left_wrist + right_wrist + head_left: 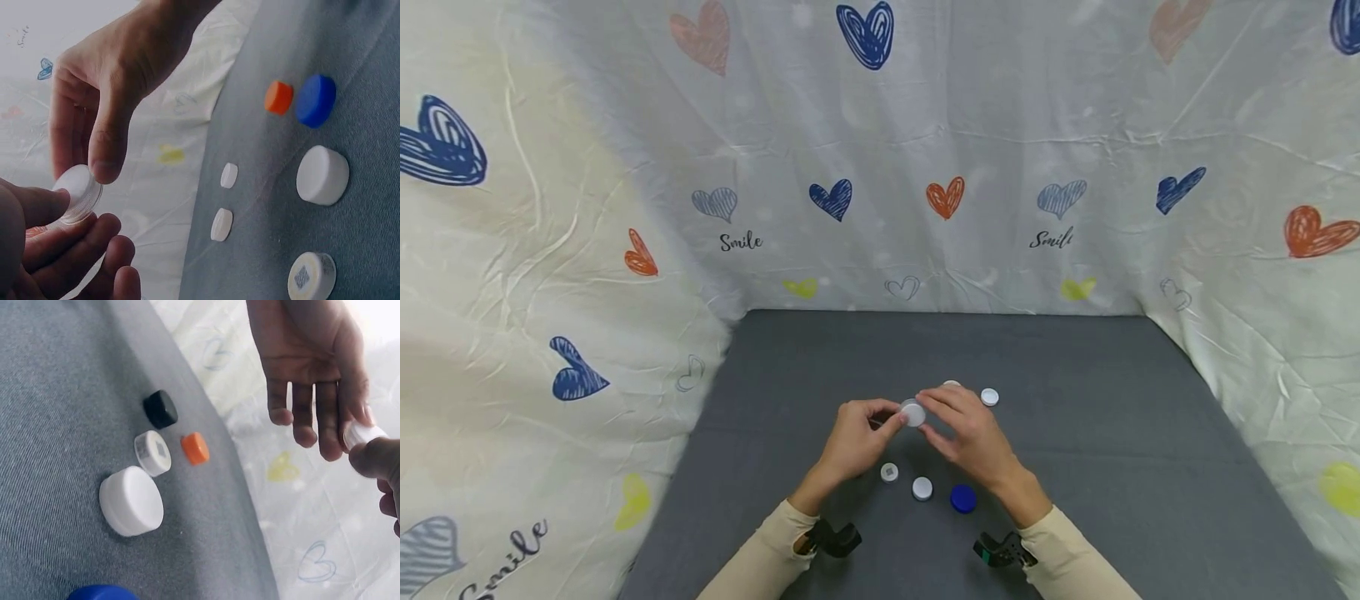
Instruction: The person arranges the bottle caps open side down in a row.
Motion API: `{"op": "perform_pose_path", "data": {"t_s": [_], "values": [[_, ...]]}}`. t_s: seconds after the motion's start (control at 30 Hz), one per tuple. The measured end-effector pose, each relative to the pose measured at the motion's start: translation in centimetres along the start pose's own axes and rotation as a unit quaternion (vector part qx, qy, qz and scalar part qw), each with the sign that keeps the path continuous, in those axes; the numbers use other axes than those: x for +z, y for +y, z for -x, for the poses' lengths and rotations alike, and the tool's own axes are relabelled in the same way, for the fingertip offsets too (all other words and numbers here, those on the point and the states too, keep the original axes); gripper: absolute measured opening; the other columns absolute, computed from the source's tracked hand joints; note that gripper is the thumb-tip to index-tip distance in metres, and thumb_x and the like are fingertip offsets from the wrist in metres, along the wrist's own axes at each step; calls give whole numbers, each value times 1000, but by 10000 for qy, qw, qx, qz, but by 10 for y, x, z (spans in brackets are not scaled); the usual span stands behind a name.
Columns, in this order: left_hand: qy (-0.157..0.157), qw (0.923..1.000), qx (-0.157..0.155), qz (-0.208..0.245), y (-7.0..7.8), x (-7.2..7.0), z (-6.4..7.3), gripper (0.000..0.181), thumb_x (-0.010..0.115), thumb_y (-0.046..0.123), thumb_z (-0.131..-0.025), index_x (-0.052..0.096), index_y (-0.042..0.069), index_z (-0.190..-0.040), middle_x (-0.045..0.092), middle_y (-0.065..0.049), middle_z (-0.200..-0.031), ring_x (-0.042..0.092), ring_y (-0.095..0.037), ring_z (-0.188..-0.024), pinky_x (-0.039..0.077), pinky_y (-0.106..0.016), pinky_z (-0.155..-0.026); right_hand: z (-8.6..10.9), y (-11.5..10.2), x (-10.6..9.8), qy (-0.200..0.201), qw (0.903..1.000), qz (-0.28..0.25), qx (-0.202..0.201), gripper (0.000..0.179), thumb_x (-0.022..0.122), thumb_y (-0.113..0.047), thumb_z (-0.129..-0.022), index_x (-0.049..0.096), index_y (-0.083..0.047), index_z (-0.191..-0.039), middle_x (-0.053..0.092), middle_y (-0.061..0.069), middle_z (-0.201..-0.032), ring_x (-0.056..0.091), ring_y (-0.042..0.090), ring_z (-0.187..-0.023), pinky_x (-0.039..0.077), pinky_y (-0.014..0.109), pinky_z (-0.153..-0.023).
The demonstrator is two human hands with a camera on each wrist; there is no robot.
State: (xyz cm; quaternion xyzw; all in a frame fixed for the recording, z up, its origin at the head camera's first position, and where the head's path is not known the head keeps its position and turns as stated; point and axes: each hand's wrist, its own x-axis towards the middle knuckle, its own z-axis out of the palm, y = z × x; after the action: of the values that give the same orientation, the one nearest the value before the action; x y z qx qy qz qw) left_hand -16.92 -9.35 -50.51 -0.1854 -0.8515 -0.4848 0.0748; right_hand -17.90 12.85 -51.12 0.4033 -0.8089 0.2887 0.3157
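Note:
A round white lid [913,414] with a clear rim is held up between both hands above the grey cloth. My left hand [856,437] pinches it from the left, the thumb lying across its face in the left wrist view. From the right, my right hand [972,433] has thumb and fingertips at the lid's edge, gripping it too. Nearer to me lie a white cap with a square printed mark [889,472], a plain white cap [922,488] and a blue cap [963,498].
Beyond my right hand are a white cap [989,397] and another white cap [952,383], partly hidden. The left wrist view has an orange cap [279,97] beside the blue one. A black cap [160,409] and an orange cap [195,448] appear in the right wrist view.

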Motion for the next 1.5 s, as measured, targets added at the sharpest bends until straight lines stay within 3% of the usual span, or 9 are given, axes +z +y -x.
{"op": "perform_pose_path", "data": {"t_s": [0.2,0.33,0.5,0.63,0.73,1.0,1.23,1.5], "values": [[-130,9997,64,-172,0,-5,1,23,71,28,-94,76,15,-112,77,2,-99,70,-10,-73,57,-25,-66,1,1,-2,-181,9996,115,159,48,85,-20,-79,71,-5,-122,70,7,-119,65,25,-111,49,51,-102],[-44,9958,671,-616,-2,-9,1,33,75,21,-90,72,14,-122,74,-2,-112,72,-18,-83,59,-30,-68,3,1,-3,-310,9983,131,473,45,84,-23,-81,71,-7,-121,70,5,-118,64,24,-111,51,47,-99],[28,9777,1573,-1392,-4,-9,-1,40,82,19,-84,71,12,-122,73,-2,-118,68,-15,-87,57,-29,-69,5,2,-2,-344,9973,-43,650,44,85,-23,-80,72,-9,-120,71,2,-117,64,21,-110,50,47,-101],[71,9650,1857,-1850,-5,-12,-5,40,84,21,-82,72,12,-120,73,0,-118,67,-15,-95,57,-31,-77,1,3,0,-465,9966,-177,660,41,83,-26,-83,72,-12,-120,71,1,-117,65,19,-111,49,46,-102],[50,9609,1874,-2036,-5,-16,-8,39,85,23,-82,73,14,-119,74,1,-116,68,-17,-102,58,-35,-83,-4,4,1,-577,9962,-156,637,39,82,-28,-85,73,-13,-119,71,-1,-116,64,18,-110,52,42,-96],[-130,9556,1724,-2384,-12,-30,-19,35,83,27,-84,75,17,-116,74,3,-113,68,-16,-100,58,-37,-83,-23,9,10,-912,9936,10,668,37,81,-32,-86,74,-13,-117,72,0,-113,64,18,-108,53,41,-92],[-589,9449,1561,-2816,-30,-36,-26,30,83,27,-84,76,17,-112,76,3,-108,67,-16,-99,57,-36,-83,-28,13,32,-1489,9852,299,789,32,78,-35,-88,76,-13,-112,72,1,-111,65,20,-106,55,40,-90],[-1108,9285,1540,-3192,-53,-29,-28,26,82,23,-85,77,13,-109,76,1,-103,68,-20,-96,55,-40,-85,-22,16,58,-1993,9745,358,969,26,79,-31,-86,77,-12,-104,72,2,-108,64,21,-105,52,41,-92]]}}
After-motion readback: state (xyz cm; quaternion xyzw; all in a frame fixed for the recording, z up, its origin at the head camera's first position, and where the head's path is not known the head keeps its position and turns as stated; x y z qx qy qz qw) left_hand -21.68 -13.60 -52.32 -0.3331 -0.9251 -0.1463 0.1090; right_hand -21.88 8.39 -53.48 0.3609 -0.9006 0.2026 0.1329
